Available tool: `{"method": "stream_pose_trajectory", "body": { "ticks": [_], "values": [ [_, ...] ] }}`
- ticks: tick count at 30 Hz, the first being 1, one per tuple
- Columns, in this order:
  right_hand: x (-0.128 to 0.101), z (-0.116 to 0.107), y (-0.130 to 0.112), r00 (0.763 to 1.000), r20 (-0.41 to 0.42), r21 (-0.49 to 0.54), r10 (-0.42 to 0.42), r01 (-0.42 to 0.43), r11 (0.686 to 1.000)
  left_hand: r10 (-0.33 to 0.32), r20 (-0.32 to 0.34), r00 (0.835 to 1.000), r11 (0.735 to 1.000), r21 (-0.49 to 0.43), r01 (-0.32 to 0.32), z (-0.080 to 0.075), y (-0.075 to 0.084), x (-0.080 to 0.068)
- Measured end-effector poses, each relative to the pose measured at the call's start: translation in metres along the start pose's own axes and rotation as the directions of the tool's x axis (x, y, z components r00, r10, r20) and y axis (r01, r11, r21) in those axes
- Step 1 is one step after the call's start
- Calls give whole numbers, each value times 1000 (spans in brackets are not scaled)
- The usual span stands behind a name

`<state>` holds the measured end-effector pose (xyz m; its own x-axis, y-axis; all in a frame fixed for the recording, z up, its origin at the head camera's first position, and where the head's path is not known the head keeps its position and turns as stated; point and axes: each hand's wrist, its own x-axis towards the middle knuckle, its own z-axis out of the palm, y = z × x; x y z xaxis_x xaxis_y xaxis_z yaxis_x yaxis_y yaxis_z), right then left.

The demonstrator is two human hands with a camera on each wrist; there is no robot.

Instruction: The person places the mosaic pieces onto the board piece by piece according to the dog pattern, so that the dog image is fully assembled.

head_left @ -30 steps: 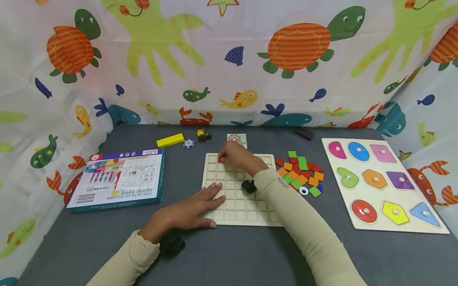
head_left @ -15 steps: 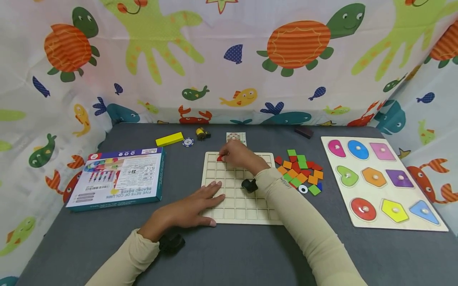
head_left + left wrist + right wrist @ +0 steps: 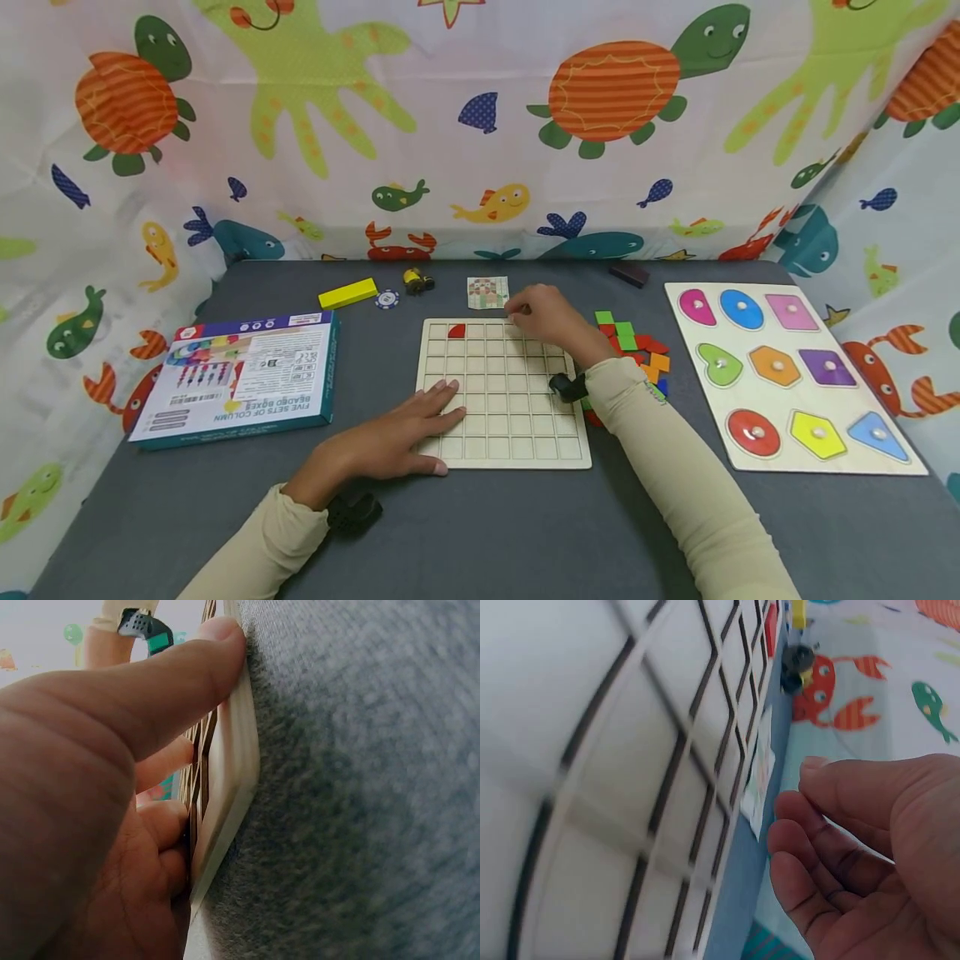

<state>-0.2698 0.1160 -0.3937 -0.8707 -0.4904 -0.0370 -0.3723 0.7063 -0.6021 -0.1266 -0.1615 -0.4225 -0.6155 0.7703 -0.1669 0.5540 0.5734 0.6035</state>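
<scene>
A pale wooden grid board (image 3: 510,429) lies flat on the grey table. One red quarter-round tile (image 3: 457,331) sits in a square of its far row, near the left corner. My left hand (image 3: 390,435) rests on the board's near left part with fingers stretched out; in the left wrist view its thumb (image 3: 187,675) touches the board's edge. Over the far right part of the board is my right hand (image 3: 551,321), its fingers loosely bent. Nothing shows between its thumb and fingertips (image 3: 791,844) in the right wrist view. A small picture card (image 3: 487,292) lies just beyond the board.
Loose coloured tiles (image 3: 626,335) lie right of the board, partly hidden by the right arm. A shape puzzle board (image 3: 795,417) stands farther right. To the left are a flat box (image 3: 240,375), a yellow block (image 3: 347,293), a chip (image 3: 387,299) and a small toy (image 3: 417,282). At the back right lies a dark block (image 3: 628,273).
My right hand has let go of the red tile and moved right across the far edge of the board. The tile stays in its square. My left hand keeps its place.
</scene>
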Motion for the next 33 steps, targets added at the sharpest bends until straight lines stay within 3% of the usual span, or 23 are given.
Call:
{"method": "stream_pose_trajectory", "body": {
  "ticks": [12,23,33],
  "values": [
    [-39,-28,36,995,-40,-25,87,-88,996,7,2,1000,1000,6,-7,1,-1,0],
    [-60,-41,64,990,-57,-53,128,-131,990,12,-4,1000,1000,4,-11,2,-3,-1],
    [-74,-53,81,964,-98,0,246,-247,969,8,3,1000,1000,-6,-8,1,-2,0]
  ]
}}
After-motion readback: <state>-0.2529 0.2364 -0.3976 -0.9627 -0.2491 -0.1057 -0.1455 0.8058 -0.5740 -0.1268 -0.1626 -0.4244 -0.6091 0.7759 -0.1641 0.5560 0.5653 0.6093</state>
